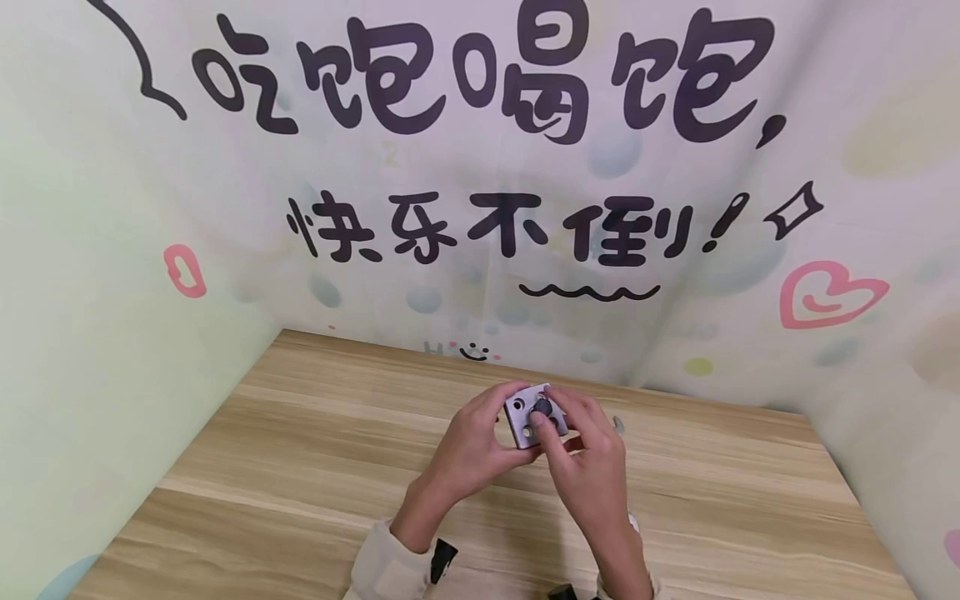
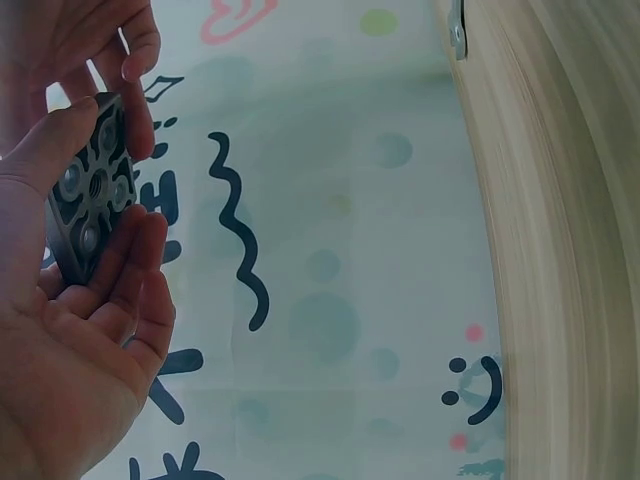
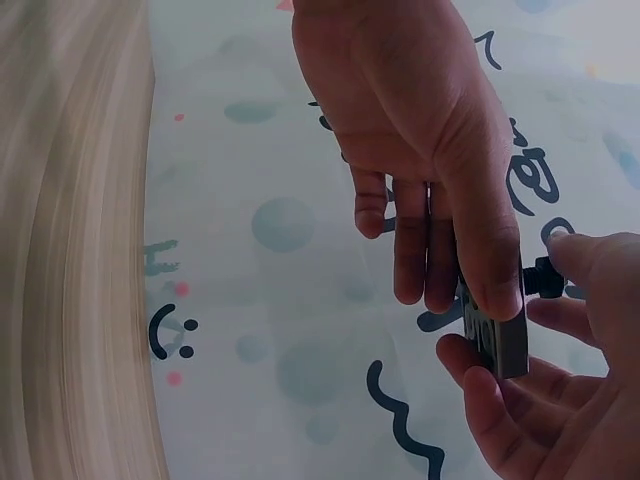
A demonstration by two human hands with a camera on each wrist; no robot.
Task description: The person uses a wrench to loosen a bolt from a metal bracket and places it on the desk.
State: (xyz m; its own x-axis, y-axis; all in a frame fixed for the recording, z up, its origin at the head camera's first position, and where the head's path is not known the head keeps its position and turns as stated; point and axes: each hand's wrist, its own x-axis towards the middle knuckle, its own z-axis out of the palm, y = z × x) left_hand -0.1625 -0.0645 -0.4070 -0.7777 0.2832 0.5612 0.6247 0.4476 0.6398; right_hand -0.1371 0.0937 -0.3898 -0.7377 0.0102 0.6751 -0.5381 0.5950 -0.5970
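Note:
A square grey metal plate with round holes near its corners is held up over the table, tilted. My left hand grips it by its edges from the left. The plate's ribbed back, with a threaded hole in the middle, faces the left wrist view. From the plate's front sticks out a dark knob on a short stem. My right hand pinches this knob between thumb and fingers, other fingers lying near the plate's edge. How deep the stem sits in the plate is hidden.
Below the hands lies a wood-grain table. A small grey curved metal piece lies on it, right of the right hand. A printed cloth wall stands behind the table.

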